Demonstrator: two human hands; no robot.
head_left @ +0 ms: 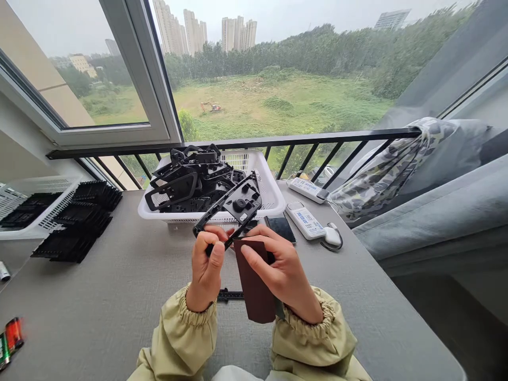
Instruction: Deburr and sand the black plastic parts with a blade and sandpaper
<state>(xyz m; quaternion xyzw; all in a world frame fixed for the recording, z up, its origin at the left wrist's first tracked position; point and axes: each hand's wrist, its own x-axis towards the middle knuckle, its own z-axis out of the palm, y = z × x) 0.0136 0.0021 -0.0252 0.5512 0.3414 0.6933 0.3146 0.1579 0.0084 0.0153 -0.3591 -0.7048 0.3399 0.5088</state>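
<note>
My left hand [206,264] pinches a black plastic frame part [240,203] by its near end, with the part tilted up and away to the right. A round knob-like piece shows on the part's face. In my right hand [280,264] is a folded, dark reddish-brown sheet of sandpaper [254,288], thumb on its upper face. The sheet's top edge is close to the part's lower edge; whether they touch I cannot tell. Beneath my hands a black caliper [230,295] lies on the table, partly hidden by the sheet.
Beyond my hands stands a white basket [273,193] heaped with black plastic parts. Stacked black pieces [79,219] and another white basket [59,182] are at left, batteries [14,336] at near left. A phone [281,228] and white packs [305,221] lie right, by the railing [293,140].
</note>
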